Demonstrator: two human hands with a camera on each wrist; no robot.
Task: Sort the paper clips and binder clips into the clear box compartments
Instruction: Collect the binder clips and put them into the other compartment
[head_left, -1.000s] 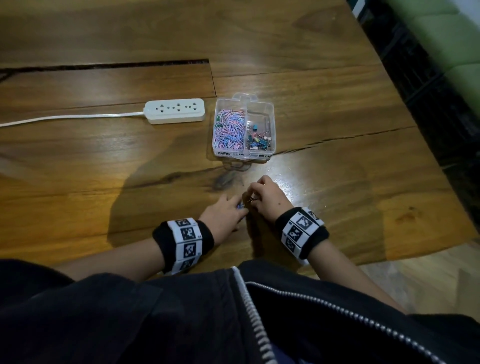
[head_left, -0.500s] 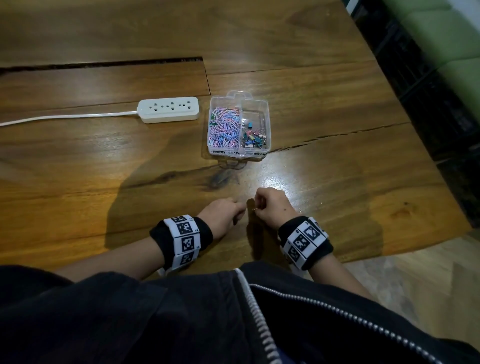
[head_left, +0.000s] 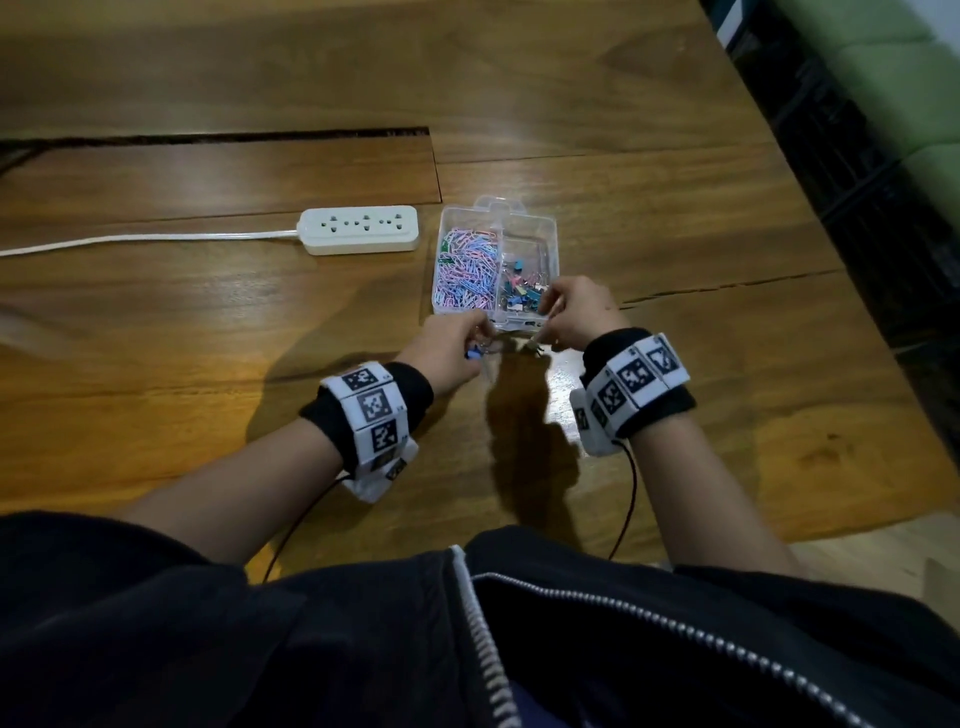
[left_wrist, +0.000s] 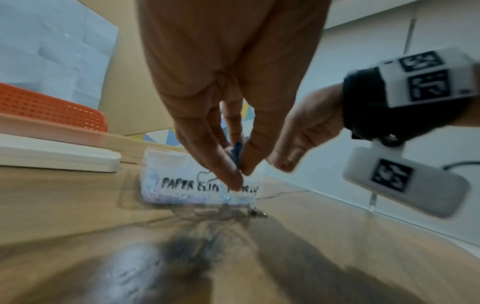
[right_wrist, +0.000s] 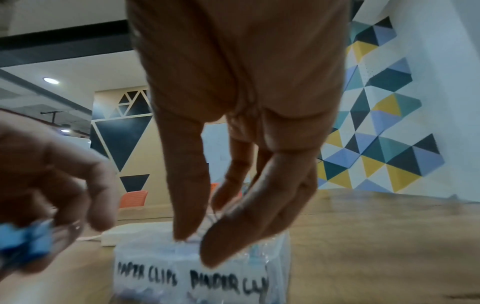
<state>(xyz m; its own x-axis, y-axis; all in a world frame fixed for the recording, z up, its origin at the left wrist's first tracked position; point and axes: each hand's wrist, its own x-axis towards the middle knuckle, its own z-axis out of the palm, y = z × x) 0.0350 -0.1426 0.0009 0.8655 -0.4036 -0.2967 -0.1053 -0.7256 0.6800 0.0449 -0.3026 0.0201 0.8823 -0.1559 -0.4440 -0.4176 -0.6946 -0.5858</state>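
The clear box (head_left: 548, 234) stands mid-table; its front is labelled for paper clips and binder clips (right_wrist: 228, 282). The left compartment holds a heap of pink and blue paper clips (head_left: 467, 270), the right one several binder clips (head_left: 522, 291). My left hand (head_left: 479, 344) hovers at the box's front left corner and pinches a blue binder clip (left_wrist: 236, 154) between thumb and fingers. Over the front of the binder-clip side, my right hand (head_left: 545, 332) pinches a small wire clip (right_wrist: 213, 218); its kind is blurred. Another small clip (left_wrist: 257, 214) lies on the table by the box front.
A white power strip (head_left: 361, 228) with its cord lies just left of the box. The wooden table (head_left: 727, 364) has a crack running right from the box, and its edge slopes down the right side. An orange chair (left_wrist: 52, 111) stands behind the table.
Both hands have moved forward from near my body to the box's front edge, each carrying its clip. The view has shifted closer to the table.
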